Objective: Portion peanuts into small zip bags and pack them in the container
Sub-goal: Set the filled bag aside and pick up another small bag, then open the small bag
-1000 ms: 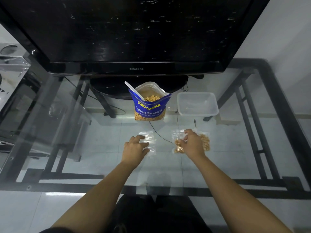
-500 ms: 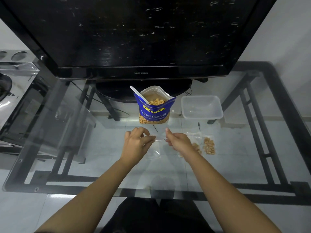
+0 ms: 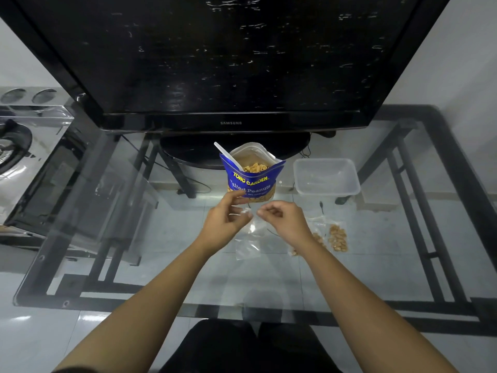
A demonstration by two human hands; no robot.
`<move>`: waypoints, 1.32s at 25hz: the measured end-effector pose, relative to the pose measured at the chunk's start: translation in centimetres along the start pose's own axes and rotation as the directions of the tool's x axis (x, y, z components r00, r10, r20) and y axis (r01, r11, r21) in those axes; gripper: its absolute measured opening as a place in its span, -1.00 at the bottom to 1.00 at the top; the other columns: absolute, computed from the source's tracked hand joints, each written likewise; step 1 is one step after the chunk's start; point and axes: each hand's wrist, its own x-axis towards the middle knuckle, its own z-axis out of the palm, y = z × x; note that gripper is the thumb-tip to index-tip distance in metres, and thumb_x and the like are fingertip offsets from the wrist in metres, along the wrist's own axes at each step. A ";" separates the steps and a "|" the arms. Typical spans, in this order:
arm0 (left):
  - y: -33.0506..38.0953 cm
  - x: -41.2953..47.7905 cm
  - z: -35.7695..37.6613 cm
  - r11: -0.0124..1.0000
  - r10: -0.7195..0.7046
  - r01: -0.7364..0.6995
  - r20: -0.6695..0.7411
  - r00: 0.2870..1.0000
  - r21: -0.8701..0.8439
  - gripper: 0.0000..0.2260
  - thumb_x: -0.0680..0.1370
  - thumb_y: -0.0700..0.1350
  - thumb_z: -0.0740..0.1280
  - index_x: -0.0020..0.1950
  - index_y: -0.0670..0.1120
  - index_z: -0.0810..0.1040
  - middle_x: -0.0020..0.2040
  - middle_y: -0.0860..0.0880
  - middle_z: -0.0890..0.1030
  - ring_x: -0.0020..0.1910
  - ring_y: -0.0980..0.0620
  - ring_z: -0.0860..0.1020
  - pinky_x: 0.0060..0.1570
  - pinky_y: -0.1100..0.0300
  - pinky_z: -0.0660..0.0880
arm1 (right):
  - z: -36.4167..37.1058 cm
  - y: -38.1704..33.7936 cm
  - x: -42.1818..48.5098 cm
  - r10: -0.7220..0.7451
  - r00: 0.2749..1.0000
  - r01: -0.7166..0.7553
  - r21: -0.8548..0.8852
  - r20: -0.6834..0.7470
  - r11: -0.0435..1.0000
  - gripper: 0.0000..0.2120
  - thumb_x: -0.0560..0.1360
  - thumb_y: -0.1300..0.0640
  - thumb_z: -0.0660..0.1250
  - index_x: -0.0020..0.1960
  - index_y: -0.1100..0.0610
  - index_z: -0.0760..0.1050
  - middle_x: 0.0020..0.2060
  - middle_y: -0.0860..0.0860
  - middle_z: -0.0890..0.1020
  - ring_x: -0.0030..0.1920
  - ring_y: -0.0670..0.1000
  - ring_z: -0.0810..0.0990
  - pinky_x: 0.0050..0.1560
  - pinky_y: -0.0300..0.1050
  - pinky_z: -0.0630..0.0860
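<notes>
A blue peanut bag (image 3: 252,179) stands open on the glass table with a white spoon (image 3: 227,154) stuck in it. Just in front of it, my left hand (image 3: 224,223) and my right hand (image 3: 283,220) pinch the top edge of an empty clear zip bag (image 3: 248,239), which hangs between them above the glass. To the right lie filled zip bags of peanuts (image 3: 332,236). An empty clear plastic container (image 3: 326,176) sits at the back right.
A large black television (image 3: 215,63) on its stand (image 3: 234,149) fills the back of the glass table (image 3: 161,238). A black cable (image 3: 321,205) runs near the container. A metal appliance (image 3: 18,146) stands left of the table.
My right hand left the filled peanut bags and joined my left hand at the empty zip bag; both hands lifted it off the glass toward the peanut bag.
</notes>
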 end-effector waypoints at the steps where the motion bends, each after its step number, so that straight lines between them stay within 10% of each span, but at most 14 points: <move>1: 0.2 0.2 0.0 0.999 -0.004 0.004 0.005 1.000 -0.035 -0.60 0.49 -0.20 0.38 0.27 0.03 0.35 0.06 0.03 0.58 -0.04 0.08 0.59 -0.08 0.31 0.54 | 0.0 -0.4 0.0 -0.004 1.000 0.005 0.046 -0.005 0.999 -0.87 0.46 0.08 0.39 -0.01 0.08 0.58 -0.19 -0.10 0.62 -0.16 -0.16 0.58 -0.18 -0.41 0.47; 9: 1.2 0.7 -0.1 0.812 -0.253 0.245 0.059 0.966 -0.529 -0.79 0.54 -0.20 0.29 0.18 -0.11 0.48 -0.10 -0.08 0.61 -0.07 -0.05 0.63 -0.13 0.17 0.60 | 0.0 -0.1 -0.1 0.124 0.992 -0.124 0.291 0.019 0.949 -0.89 0.43 0.14 0.43 -0.11 0.01 0.51 -0.21 0.00 0.64 -0.18 -0.02 0.63 -0.12 -0.20 0.55; 24: 2.2 0.4 -2.3 0.789 -0.332 0.426 0.277 0.902 -0.442 -0.86 0.47 -0.30 0.36 -0.02 -0.13 0.61 -0.13 -0.04 0.63 -0.17 0.07 0.59 -0.31 0.31 0.56 | -1.9 -2.0 0.4 0.006 0.963 -0.023 0.058 0.269 0.998 -0.68 0.32 0.13 0.52 0.02 -0.04 0.52 -0.17 -0.06 0.61 -0.09 -0.08 0.61 -0.06 -0.26 0.54; 33: 3.0 -0.6 -1.7 0.479 -0.350 0.442 0.297 0.888 -0.758 -0.82 0.55 -0.26 0.23 -0.09 -0.17 0.64 -0.34 -0.04 0.62 -0.45 0.15 0.57 -0.41 0.38 0.54 | -1.2 -2.6 0.3 -0.121 0.963 0.091 0.134 0.240 0.987 -0.55 0.36 0.22 0.49 0.19 0.01 0.44 -0.24 -0.06 0.61 -0.18 -0.14 0.61 -0.07 -0.30 0.54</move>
